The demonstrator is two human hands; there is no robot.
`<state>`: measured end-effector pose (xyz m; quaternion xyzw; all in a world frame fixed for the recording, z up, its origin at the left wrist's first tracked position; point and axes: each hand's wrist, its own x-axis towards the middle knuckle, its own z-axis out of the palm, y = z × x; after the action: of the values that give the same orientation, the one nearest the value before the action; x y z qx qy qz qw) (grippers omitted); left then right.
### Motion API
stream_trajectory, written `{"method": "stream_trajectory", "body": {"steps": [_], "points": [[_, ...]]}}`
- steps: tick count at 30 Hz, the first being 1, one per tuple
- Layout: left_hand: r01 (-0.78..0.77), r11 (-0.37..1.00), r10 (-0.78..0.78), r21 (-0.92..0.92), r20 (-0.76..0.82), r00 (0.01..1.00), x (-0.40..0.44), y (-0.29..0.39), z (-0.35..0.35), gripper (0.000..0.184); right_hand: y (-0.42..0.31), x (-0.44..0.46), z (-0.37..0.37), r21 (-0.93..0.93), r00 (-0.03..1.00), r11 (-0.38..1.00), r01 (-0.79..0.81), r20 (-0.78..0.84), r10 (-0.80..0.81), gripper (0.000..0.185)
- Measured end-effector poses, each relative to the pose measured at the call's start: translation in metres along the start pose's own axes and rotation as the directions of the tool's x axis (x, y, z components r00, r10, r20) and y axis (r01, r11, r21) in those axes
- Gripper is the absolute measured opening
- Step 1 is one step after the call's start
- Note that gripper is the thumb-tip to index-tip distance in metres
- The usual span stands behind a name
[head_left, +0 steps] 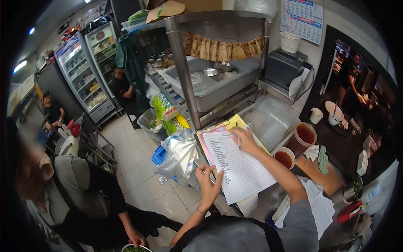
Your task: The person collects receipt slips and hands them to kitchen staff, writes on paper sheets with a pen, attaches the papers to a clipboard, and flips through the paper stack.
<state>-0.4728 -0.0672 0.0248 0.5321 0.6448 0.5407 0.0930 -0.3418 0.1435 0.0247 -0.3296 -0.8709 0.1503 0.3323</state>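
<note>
A printed sheet with a list and a grid lies on top of yellow and pink papers at the counter's edge. My right hand is over its upper part, fingers closed round a pen. At the sheet's left edge is my left hand, thumb and fingers apart and loosely bent, holding nothing. Whether its thumb touches the paper I cannot tell. Right of the sheet stand a small tub of red sauce and a taller container of red sauce.
Clear plastic containers sit behind the papers. A steel rack holds a grey bin. Loose papers lie by my right elbow. On my left stands a person with a hand at a bowl of greens. Others are farther back.
</note>
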Motion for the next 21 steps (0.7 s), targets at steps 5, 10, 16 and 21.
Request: {"method": "stream_trajectory", "body": {"steps": [5,10,16,21], "points": [[0.253,0.760,-0.156,-0.599,0.210,0.965,0.001,0.011,-0.004,0.062,-0.011,-0.004,0.006,-0.150,0.993,0.986,0.070,0.109,-0.054,0.025],[0.168,0.877,-0.021,-0.450,0.314,0.949,0.023,-0.025,0.004,0.047,-0.014,0.047,-0.010,-0.168,0.986,0.979,0.114,-0.099,-0.131,0.026],[0.388,0.793,-0.213,-0.470,0.383,0.899,0.036,-0.040,-0.002,0.040,-0.027,0.083,-0.012,-0.523,0.969,0.834,0.174,0.244,-0.049,0.025],[0.389,0.746,-0.235,-0.540,0.333,0.913,0.036,-0.043,0.002,0.040,-0.005,0.104,0.016,-0.577,0.884,0.679,0.454,0.388,-0.261,0.019]]}}
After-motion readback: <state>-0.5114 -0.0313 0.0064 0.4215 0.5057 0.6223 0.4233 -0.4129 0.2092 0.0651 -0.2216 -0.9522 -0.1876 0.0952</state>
